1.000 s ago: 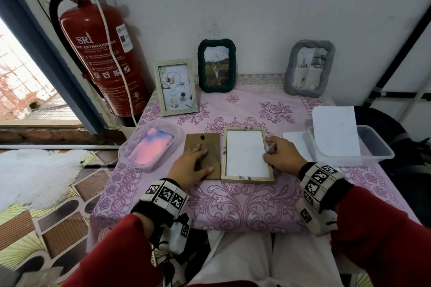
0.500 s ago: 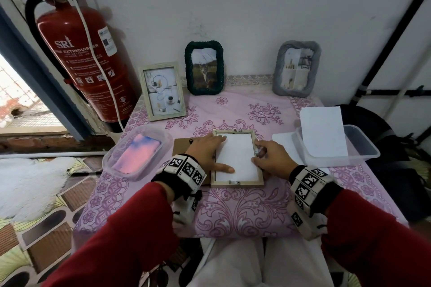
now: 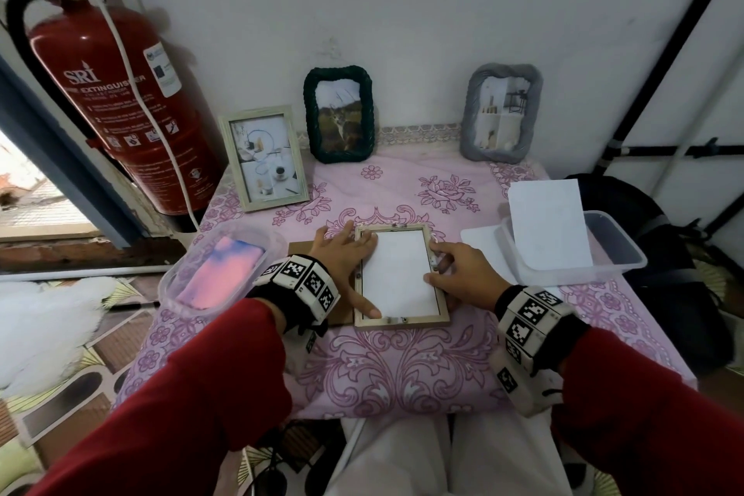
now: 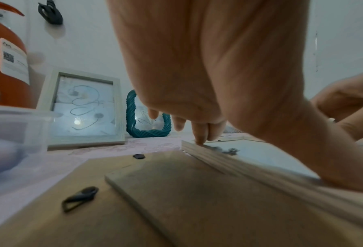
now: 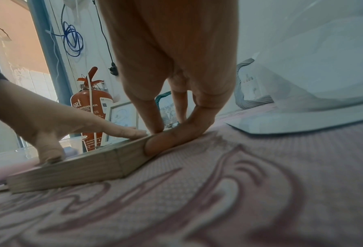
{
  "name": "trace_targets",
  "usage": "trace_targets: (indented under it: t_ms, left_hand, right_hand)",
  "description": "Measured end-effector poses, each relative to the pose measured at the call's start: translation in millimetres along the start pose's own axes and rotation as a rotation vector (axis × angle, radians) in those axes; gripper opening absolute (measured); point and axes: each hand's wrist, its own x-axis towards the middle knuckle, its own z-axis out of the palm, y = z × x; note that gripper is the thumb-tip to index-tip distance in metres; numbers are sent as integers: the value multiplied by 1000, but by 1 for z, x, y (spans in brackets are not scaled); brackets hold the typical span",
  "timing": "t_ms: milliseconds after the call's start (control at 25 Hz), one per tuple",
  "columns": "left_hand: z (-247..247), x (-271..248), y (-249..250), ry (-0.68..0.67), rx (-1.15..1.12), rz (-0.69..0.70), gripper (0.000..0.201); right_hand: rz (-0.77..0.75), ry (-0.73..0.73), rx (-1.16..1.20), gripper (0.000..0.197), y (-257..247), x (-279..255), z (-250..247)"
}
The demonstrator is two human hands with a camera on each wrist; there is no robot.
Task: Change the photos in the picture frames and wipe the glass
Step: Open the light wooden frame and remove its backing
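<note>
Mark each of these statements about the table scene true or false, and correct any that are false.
1. The wooden frame lies flat, back side up, on the pink tablecloth. True.
2. The left hand holds the pink cloth. False: the cloth lies in a clear tub; the left hand rests, fingers straight, on the frame's left edge.
3. The brown backing board lies on the table to the left of the frame. True.
4. Three framed pictures stand at the back near the wall. True.
5. The right hand is lifting a white sheet out of the right-hand tub. False: its fingers are at the frame's right edge.
</note>
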Motion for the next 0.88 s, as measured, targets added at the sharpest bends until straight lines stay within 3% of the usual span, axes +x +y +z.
trace_targets:
  t_ms: [360,560,720,880]
  left_hand:
    - [-5,-2,9,45,-41,63,118]
    - [-3,-2,12,17,-4,43,110]
    - [4,-5,11,146,-81,45,99]
    - [12,-5,11,222,-198,34,92]
  right_hand:
    - [26,-40,11,63,1,2,-1]
    - [7,-37,4,58,-2,0,-2]
    - [-12,-60,-6,62,-4,-1,-1]
    - [-11,-100,-25,49,-4,-2,-2]
